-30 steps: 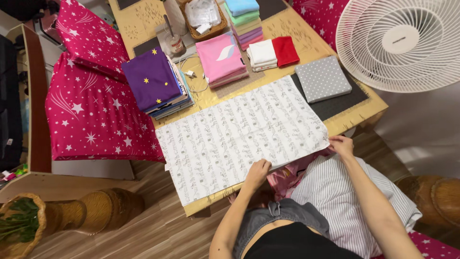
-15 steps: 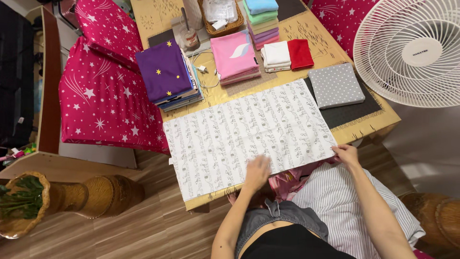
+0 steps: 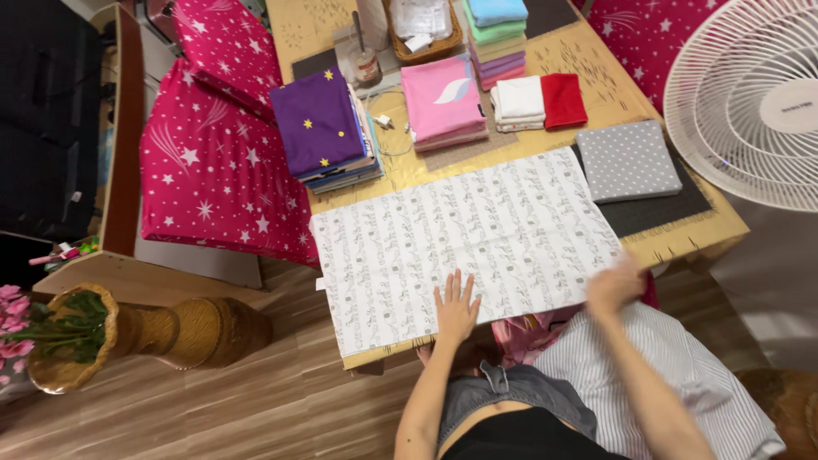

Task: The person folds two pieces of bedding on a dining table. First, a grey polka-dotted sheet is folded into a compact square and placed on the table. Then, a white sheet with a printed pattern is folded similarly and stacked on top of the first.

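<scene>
The white patterned cloth lies spread flat along the near edge of the desk, its near edge level with the desk's front. The left hand now rests on it palm down with fingers spread — half a second ago it was a blur above the same spot, and a second ago it was curled at the cloth's hem. So it has gone from holding the edge to pressing the cloth flat.

The right hand has drawn a little off the cloth's near right corner, which it was touching before; it is blurred with motion, so I cannot tell whether it is open or closed, nor whether it holds anything. It hangs over the desk's edge above a striped pillow on the person's lap.

The cloth itself has barely shifted on the desk — the change in its place in the view comes mostly from the head turning. Behind it sit a purple starred stack, a pink stack, white and red folded pieces, and a grey dotted square.
</scene>
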